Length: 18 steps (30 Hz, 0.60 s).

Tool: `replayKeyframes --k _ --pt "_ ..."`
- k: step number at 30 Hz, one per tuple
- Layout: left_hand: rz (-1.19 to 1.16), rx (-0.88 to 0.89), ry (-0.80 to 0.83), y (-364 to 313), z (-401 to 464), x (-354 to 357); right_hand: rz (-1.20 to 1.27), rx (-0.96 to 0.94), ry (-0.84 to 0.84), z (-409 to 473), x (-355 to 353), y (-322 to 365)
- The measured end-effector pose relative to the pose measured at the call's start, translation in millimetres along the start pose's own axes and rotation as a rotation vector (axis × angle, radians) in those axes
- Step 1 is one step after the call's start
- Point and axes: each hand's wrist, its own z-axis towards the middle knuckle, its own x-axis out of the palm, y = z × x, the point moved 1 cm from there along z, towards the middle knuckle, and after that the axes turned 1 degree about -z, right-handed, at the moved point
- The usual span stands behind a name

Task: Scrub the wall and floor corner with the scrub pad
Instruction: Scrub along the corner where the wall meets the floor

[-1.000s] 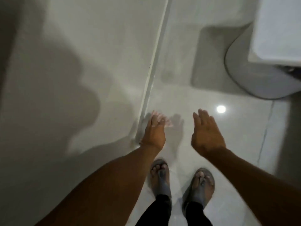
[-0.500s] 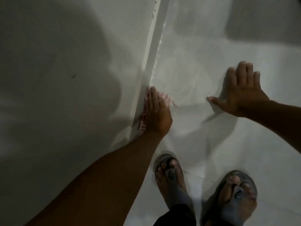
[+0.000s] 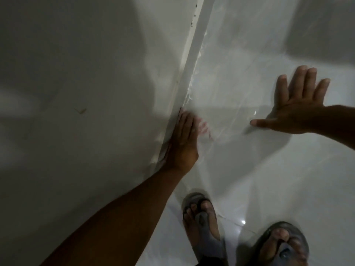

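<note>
My left hand [image 3: 183,140] presses flat on a pale pink-and-white scrub pad [image 3: 204,126], most of it hidden under the palm, only a blurred edge showing past the fingers. The hand lies right against the white skirting strip [image 3: 189,70] where the grey wall [image 3: 86,93] meets the glossy white floor [image 3: 240,169]. My right hand [image 3: 295,106] rests on the floor to the right, fingers spread and thumb pointing left, holding nothing.
My two feet in grey sandals [image 3: 203,225] [image 3: 282,246] stand on the wet-looking floor below the hands. Dark specks [image 3: 192,24] dot the skirting's upper edge farther along. A small mark [image 3: 80,110] shows on the wall.
I have crouched down from standing. My left hand brought the pad down to the skirting and slid along it; my right hand dropped onto the floor with fingers spread.
</note>
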Motion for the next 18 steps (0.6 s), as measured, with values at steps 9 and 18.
replayKeyframes --k 9,18 --pt "0.060 0.018 -0.223 -8.2 127.7 5.1 0.032 -0.082 -0.378 2.4 28.7 -9.2" --pt "0.168 0.089 -0.144 -2.9 123.7 13.0 0.086 -0.106 -0.733 15.3 49.8 -20.4"
